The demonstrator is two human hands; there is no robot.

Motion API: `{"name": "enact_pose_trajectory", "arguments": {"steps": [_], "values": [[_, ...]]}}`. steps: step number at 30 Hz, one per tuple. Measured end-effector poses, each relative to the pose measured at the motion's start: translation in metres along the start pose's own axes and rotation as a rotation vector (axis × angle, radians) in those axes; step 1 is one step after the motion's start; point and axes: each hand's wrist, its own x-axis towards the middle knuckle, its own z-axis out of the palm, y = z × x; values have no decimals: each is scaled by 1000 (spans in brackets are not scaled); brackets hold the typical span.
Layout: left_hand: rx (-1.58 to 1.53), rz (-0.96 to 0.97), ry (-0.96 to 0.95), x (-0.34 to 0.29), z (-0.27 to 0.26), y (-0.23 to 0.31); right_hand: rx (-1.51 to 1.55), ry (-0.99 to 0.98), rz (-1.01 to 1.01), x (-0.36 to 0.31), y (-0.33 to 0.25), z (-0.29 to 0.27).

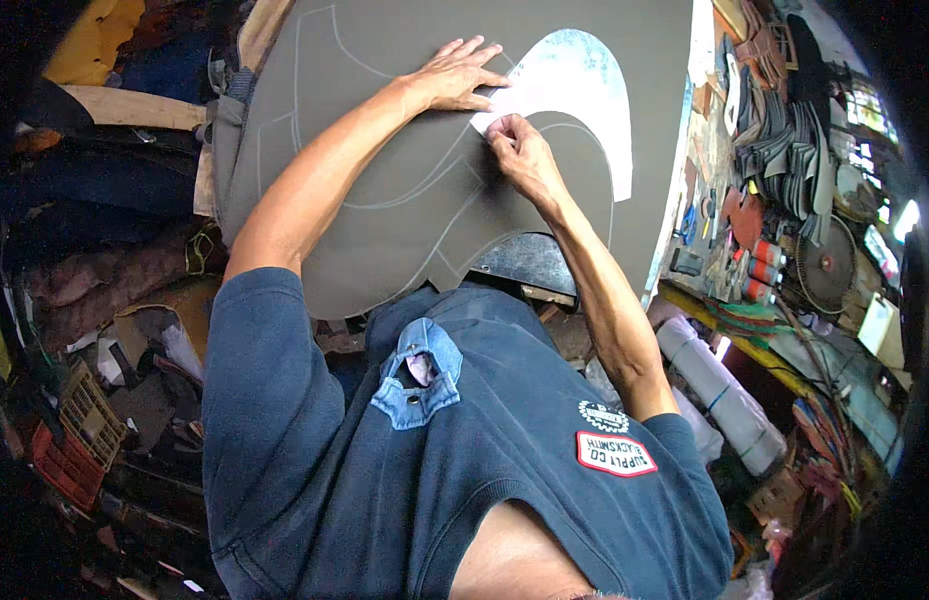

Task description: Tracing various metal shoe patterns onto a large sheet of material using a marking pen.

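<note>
A white, curved, horn-shaped template [594, 90] lies flat on a large dark grey sheet [384, 250]. Pale outlines of curved shapes are drawn across the sheet, one of them running along the template's inner curve. My left hand [459, 76] is spread out with its palm down, the fingertips reaching the template's left edge. Close to the template's lower left end, my right hand [524, 155] is closed in a pinch against its edge. Whatever those fingers may hold is hidden by the hand.
The table's pale right edge [674, 200] borders a cluttered bench with a stack of dark cut pieces [789, 160], red-and-grey cans [764, 270] and a round fan [826, 263]. A plastic-wrapped roll [722, 395] leans below. Plastic baskets [72, 460] and dark material lie at left.
</note>
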Motion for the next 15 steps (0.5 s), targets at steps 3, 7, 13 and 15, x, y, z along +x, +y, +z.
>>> {"name": "enact_pose_trajectory", "arguments": {"steps": [3,7,13,15], "values": [[-5,-1,8,-1,0,1,-57,30,-130,1,-3,6],[-8,-13,19,-1,0,2,-80,64,-169,4,-4,15],[-19,-25,6,0,2,1,-234,187,-289,12,-1,21],[-36,-3,26,0,3,0,-284,211,-328,15,-1,22]]}}
